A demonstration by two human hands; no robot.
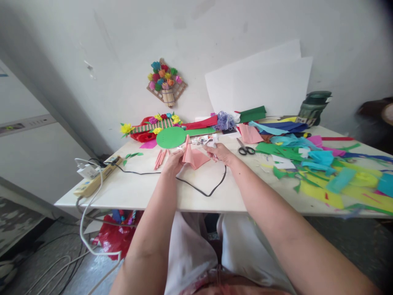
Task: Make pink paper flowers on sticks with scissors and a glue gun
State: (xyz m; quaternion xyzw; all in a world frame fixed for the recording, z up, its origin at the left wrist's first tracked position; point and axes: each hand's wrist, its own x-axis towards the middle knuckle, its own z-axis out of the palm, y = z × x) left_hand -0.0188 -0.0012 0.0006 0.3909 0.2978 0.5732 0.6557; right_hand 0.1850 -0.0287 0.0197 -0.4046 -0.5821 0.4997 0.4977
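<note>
My left hand (174,162) is closed on a piece of pink paper (197,159), partly rolled upright at its left side, with a flat flap spreading right. My right hand (221,154) grips a white glue gun (213,140), whose nozzle end points left toward the paper. A black cord (196,188) loops across the table below both hands. Several thin pink paper rolls (160,159) lie just left of my left hand. Beyond it rests a green paper disc (170,137). Black-handled scissors (245,150) lie right of my right hand.
Coloured paper scraps (331,172) cover the table's right side. A dark green bottle (313,107) stands at the back right. On the left edge sits a power strip (98,178) with plugs and cables. A paper-flower decoration (166,82) hangs on the wall.
</note>
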